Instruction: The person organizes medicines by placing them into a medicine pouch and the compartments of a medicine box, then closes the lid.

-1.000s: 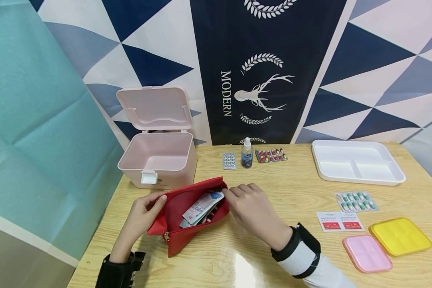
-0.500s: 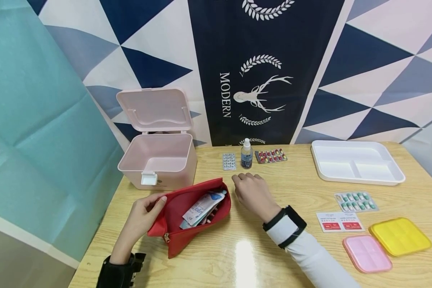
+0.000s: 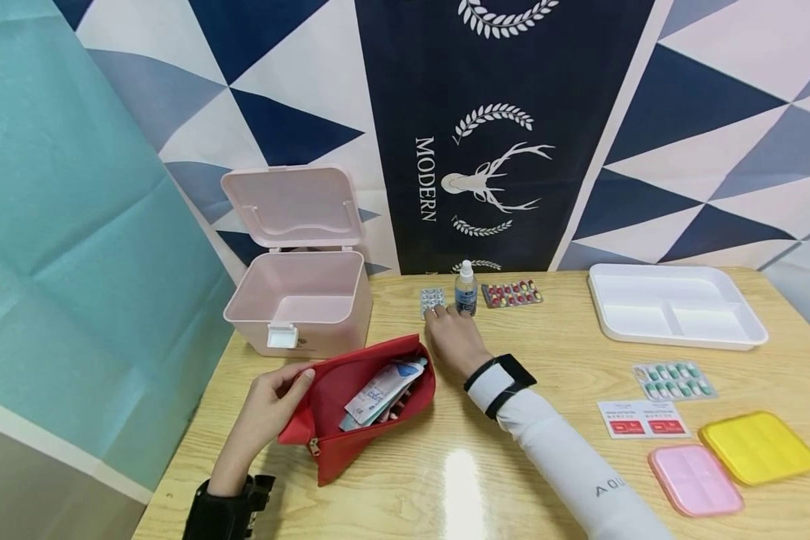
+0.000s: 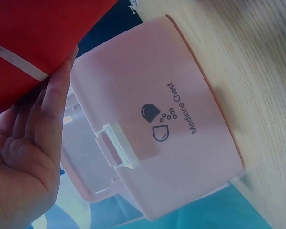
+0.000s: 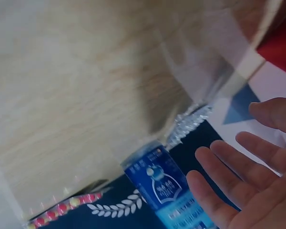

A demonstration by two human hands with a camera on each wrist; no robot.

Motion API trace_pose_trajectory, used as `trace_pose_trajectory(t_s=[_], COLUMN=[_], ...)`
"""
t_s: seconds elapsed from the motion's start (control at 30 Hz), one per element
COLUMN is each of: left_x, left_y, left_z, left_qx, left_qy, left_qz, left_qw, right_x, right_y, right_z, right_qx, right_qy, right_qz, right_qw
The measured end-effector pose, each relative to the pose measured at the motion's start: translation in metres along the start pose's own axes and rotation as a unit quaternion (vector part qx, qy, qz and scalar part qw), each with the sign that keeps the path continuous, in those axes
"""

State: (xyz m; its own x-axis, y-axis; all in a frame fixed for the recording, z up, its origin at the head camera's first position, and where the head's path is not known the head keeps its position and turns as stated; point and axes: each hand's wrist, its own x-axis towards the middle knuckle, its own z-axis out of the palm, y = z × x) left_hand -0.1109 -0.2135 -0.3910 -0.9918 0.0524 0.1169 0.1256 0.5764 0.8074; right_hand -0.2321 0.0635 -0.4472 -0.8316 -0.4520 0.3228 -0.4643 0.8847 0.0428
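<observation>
My left hand (image 3: pixel 268 409) grips the left end of a red zip pouch (image 3: pixel 340 454), its thumb over the rim. The pouch gapes open, and folded packets (image 3: pixel 378 394) lie inside. My right hand (image 3: pixel 455 341) is by a silver blister pack (image 3: pixel 432 298), partly covering its lower edge in the head view. A small spray bottle (image 3: pixel 466 292) stands just beside the fingers. In the right wrist view the fingers (image 5: pixel 229 164) are spread, with nothing held, near the bottle's blue label (image 5: pixel 164 181). Whether a fingertip touches the pack I cannot tell.
Behind the pouch stands a pink medicine chest (image 3: pixel 304 300), lid up. Right of the bottle lies a red-and-yellow capsule blister (image 3: pixel 511 293). Farther right are a white divided tray (image 3: pixel 637 330), a green capsule blister (image 3: pixel 675 381), a white-and-red card (image 3: pixel 644 418), and yellow (image 3: pixel 759 446) and pink (image 3: pixel 695 480) pill cases.
My right hand has left the pouch's right end and moved forward to the silver blister pack and bottle. My left hand stays on the pouch, which has hardly moved.
</observation>
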Motion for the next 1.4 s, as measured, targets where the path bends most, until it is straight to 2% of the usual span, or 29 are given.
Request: trace_pose_trajectory(t_s=[0.3, 0.43, 0.67, 0.9, 1.3, 1.4], left_x=[0.0, 0.0, 0.0, -0.001, -0.002, -0.002], left_y=[0.0, -0.002, -0.005, -0.007, -0.002, -0.001], left_z=[0.001, 0.001, 0.0, -0.001, -0.001, -0.001], left_qx=[-0.002, 0.0, 0.003, 0.0, 0.004, 0.005], left_qy=[-0.004, -0.003, -0.004, -0.008, -0.005, -0.005], left_qz=[-0.011, -0.012, -0.002, -0.002, -0.006, -0.007], left_qw=[0.9999, 0.9999, 1.0, 1.0, 1.0, 1.0], right_x=[0.018, 0.022, 0.027, 0.026, 0.026, 0.025], right_y=[0.004, 0.003, 0.0, -0.004, -0.002, -0.002], right_z=[0.02, 0.02, 0.021, 0.023, 0.024, 0.023], right_qx=[0.02, 0.043, 0.048, 0.043, 0.048, 0.047], right_qy=[-0.042, -0.049, -0.092, -0.088, -0.085, -0.07], right_qz=[0.024, 0.025, 0.039, 0.039, 0.049, 0.047], right_qw=[0.9986, 0.9976, 0.9938, 0.9944, 0.994, 0.9953])
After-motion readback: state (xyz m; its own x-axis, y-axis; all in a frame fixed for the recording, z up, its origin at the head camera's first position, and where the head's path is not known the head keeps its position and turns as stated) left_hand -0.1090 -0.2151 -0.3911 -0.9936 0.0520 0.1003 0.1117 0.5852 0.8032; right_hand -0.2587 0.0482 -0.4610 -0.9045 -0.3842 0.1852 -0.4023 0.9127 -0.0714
